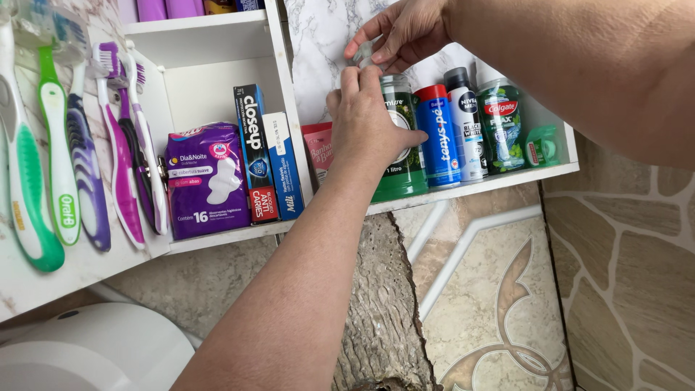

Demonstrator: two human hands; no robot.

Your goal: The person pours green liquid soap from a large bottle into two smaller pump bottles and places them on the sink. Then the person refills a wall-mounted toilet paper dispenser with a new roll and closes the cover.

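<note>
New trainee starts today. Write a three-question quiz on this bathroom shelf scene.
1. True or false: the left hand grips the green bottle.
2. What stands directly right of that bottle? A) blue canister B) purple pad pack C) toothbrush
3. Where is the right hand?

Key: 1 true. 2 A. 3 Above the bottle's top, fingers pinching something small and clear there.

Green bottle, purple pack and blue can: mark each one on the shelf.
Green bottle (405,170): head view, on its lower body right of the left hand.
Purple pack (206,181): head view, middle of its front face.
Blue can (439,141): head view, middle of its body.
</note>
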